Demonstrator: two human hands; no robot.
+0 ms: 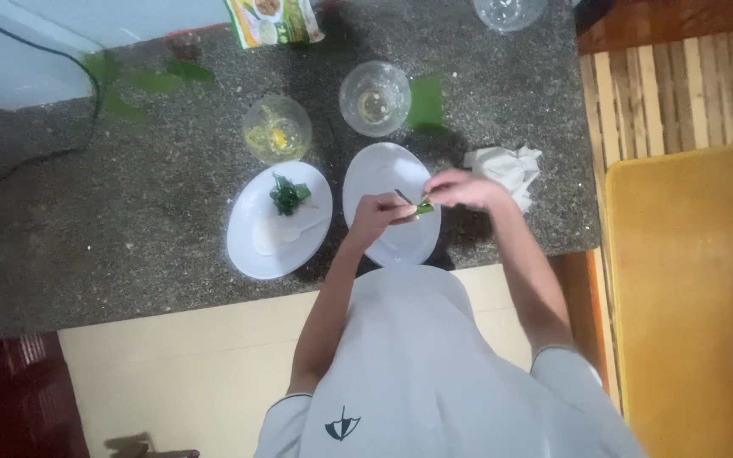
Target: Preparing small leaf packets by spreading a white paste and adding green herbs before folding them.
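Observation:
Over a white plate on the grey stone counter, both hands meet on a small folded green leaf piece. My left hand pinches it from the left, with a thin dark stick showing at the fingers. My right hand pinches it from the right. A second white plate lies to the left with a small green leaf bundle on it and something pale beside that.
Beyond the plates stand a glass bowl with yellow contents, a clear glass bowl and a green leaf piece. A crumpled white tissue lies right of the hands. A food packet and loose leaves lie farther back.

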